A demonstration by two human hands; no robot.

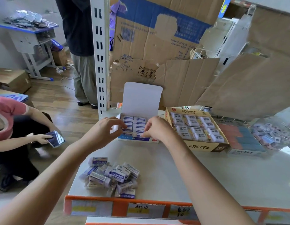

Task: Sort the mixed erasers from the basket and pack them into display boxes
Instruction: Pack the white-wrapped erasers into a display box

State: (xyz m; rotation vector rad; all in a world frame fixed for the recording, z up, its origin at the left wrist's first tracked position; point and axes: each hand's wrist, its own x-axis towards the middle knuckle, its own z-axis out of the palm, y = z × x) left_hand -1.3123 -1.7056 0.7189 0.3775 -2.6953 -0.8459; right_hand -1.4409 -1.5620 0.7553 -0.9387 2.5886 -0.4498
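A blue-and-white display box with its white lid up stands on the shelf, filled with rows of purple-labelled erasers. My right hand pinches an eraser at the box's front right corner. My left hand hovers at the box's left edge with fingers curled; whether it holds anything is unclear. A loose pile of the same erasers lies near the shelf's front edge.
To the right stand a tan box of white 2B erasers, a box of red-and-blue erasers and a clear basket of mixed erasers. Cardboard sheets lean behind. A white upright post stands at left; two people beyond it.
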